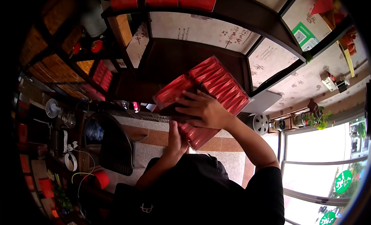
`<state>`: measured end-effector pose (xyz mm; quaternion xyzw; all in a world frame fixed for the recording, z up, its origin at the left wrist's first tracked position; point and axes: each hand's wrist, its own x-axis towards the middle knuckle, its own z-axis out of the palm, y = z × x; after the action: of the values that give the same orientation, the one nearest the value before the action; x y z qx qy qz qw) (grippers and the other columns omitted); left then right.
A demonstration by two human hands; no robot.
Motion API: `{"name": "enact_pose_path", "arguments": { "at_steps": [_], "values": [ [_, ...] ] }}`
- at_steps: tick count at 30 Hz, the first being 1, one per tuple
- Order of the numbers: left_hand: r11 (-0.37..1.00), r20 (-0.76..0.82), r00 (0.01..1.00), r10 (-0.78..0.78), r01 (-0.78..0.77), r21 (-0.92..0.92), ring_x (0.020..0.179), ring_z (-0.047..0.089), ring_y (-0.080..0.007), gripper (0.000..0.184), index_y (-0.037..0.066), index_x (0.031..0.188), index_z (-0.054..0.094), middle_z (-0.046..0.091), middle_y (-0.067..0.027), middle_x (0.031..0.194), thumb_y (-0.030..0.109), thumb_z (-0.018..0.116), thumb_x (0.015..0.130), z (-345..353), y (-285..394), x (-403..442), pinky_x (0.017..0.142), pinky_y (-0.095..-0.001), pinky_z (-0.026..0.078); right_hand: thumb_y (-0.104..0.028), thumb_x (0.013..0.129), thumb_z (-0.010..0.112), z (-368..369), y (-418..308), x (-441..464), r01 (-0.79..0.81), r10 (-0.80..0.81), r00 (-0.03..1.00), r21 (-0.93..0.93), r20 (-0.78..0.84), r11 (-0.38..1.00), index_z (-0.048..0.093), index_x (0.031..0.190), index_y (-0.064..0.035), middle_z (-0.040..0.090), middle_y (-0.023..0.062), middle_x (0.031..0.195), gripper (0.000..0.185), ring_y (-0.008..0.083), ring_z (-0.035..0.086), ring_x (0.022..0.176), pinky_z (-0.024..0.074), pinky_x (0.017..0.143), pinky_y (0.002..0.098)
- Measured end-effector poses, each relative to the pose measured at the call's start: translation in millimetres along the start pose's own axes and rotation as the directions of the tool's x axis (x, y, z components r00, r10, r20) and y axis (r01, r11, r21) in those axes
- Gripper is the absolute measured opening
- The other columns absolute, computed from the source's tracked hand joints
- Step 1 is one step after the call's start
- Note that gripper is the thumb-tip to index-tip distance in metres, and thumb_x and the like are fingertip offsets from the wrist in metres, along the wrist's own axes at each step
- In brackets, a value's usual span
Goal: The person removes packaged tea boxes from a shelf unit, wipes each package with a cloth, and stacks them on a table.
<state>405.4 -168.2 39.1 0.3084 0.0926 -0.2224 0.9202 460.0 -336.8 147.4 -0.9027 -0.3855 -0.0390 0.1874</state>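
Note:
In the head view, a clear plastic box of red packets (pixel 226 87) is tilted in front of my chest, over the near edge of the dark shelf. My left hand (pixel 176 142) grips its near side, thumb up along the edge and the other fingers hidden beneath. Across the top lies my right hand (pixel 206 109), with its fingers stretched out and slightly apart. A dark band runs under those fingers between the rows of packets; whether it is a cloth, a gap or shadow I cannot tell.
The dark wooden shelf unit (pixel 185 51) stands ahead, with red boxes (pixel 162 0) on its upper board. To the left are a black chair (pixel 116 143), a small white fan (pixel 53 108) and a red round container (pixel 101 179). Potted plants (pixel 319 120) line the window side at right.

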Motion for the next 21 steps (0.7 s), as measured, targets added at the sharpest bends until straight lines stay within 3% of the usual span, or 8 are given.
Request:
{"name": "enact_pose_path", "arguments": {
  "at_steps": [1, 4, 6, 8, 10, 14, 18, 21],
  "values": [
    [1.000, 0.061, 0.998, 0.015, -0.015, 0.002, 0.135, 0.042, -0.0289, 0.086, 0.009, 0.149, 0.023, 0.039, -0.0124, 0.147, 0.066, 0.049, 0.091, -1, 3, 3, 0.110, -0.0480, 0.040, -0.034, 0.085, 0.067, -9, 15, -6, -0.006, 0.005, 1.000, -0.028, -0.020, 1.000, 0.056, 0.136, -0.0192, 0.043, 0.0056, 0.150, 0.054, 0.0324, 0.035, 0.142, 0.0268, 0.113, 0.0588],
    [0.999, 0.157, 0.987, 0.040, -0.038, -0.015, 0.135, 0.042, -0.0312, 0.092, 0.004, 0.148, 0.023, 0.038, -0.0166, 0.147, 0.062, 0.059, 0.087, 4, 11, 8, 0.110, -0.0494, 0.040, -0.040, 0.086, 0.066, -17, 65, -21, -0.373, 0.264, 0.909, -0.350, -0.321, 0.859, 0.059, 0.133, -0.0213, 0.049, 0.0019, 0.146, 0.051, 0.0340, 0.044, 0.135, 0.0288, 0.110, 0.0622],
    [1.000, 0.140, 0.990, 0.018, -0.017, -0.007, 0.136, 0.041, -0.0313, 0.094, 0.004, 0.149, 0.022, 0.036, -0.0166, 0.148, 0.063, 0.059, 0.086, 1, 10, 8, 0.110, -0.0496, 0.040, -0.040, 0.090, 0.062, -8, 92, -21, -0.601, 0.463, 0.728, -0.146, -0.506, 0.786, 0.061, 0.131, -0.0196, 0.054, 0.0025, 0.142, 0.046, 0.0348, 0.045, 0.133, 0.0290, 0.109, 0.0628],
    [1.000, 0.150, 0.988, 0.025, -0.025, -0.005, 0.136, 0.040, -0.0313, 0.092, 0.004, 0.149, 0.021, 0.035, -0.0168, 0.149, 0.062, 0.057, 0.088, 3, 10, 7, 0.111, -0.0495, 0.039, -0.039, 0.091, 0.061, 3, 92, -8, -0.661, 0.511, 0.677, -0.134, -0.530, 0.738, 0.059, 0.132, -0.0190, 0.052, 0.0030, 0.143, 0.046, 0.0351, 0.044, 0.134, 0.0288, 0.109, 0.0640],
    [0.999, 0.167, 0.985, 0.031, -0.032, 0.003, 0.137, 0.039, -0.0313, 0.090, 0.004, 0.150, 0.020, 0.033, -0.0170, 0.150, 0.061, 0.055, 0.090, 3, 9, 8, 0.112, -0.0494, 0.038, -0.038, 0.095, 0.055, 11, 63, 13, -0.609, 0.465, 0.759, -0.247, -0.455, 0.753, 0.053, 0.139, -0.0185, 0.046, 0.0028, 0.148, 0.048, 0.0349, 0.040, 0.137, 0.0271, 0.109, 0.0644],
    [0.991, 0.073, 0.997, -0.007, 0.017, -0.136, 0.138, 0.038, -0.0291, 0.080, 0.010, 0.151, 0.021, 0.033, -0.0123, 0.152, 0.064, 0.037, 0.096, -13, 4, 9, 0.112, -0.0484, 0.036, -0.043, 0.095, 0.051, 37, -21, 39, -0.349, 0.307, 0.923, -0.167, -0.232, 0.922, 0.050, 0.141, -0.0168, 0.035, 0.0077, 0.155, 0.053, 0.0375, 0.029, 0.143, 0.0251, 0.104, 0.0736],
    [0.980, 0.047, 0.993, 0.105, -0.096, -0.172, 0.138, 0.039, -0.0276, 0.078, 0.013, 0.152, 0.024, 0.036, -0.0096, 0.152, 0.067, 0.029, 0.096, -26, 1, 14, 0.111, -0.0456, 0.035, -0.038, 0.093, 0.057, 40, -75, 46, -0.258, 0.250, 0.966, -0.207, -0.061, 0.944, 0.061, 0.131, -0.0199, 0.042, 0.0058, 0.149, 0.042, 0.0374, 0.032, 0.142, 0.0309, 0.100, 0.0741],
    [0.977, 0.062, 0.985, 0.163, -0.152, -0.149, 0.137, 0.041, -0.0281, 0.078, 0.012, 0.152, 0.028, 0.041, -0.0107, 0.149, 0.067, 0.028, 0.096, -53, -2, 20, 0.111, -0.0443, 0.035, -0.035, 0.087, 0.063, 67, -85, 46, -0.348, 0.306, 0.924, -0.172, -0.229, 0.922, 0.071, 0.114, -0.0201, 0.047, 0.0044, 0.145, 0.032, 0.0364, 0.037, 0.139, 0.0313, 0.101, 0.0741]
  ]
}}
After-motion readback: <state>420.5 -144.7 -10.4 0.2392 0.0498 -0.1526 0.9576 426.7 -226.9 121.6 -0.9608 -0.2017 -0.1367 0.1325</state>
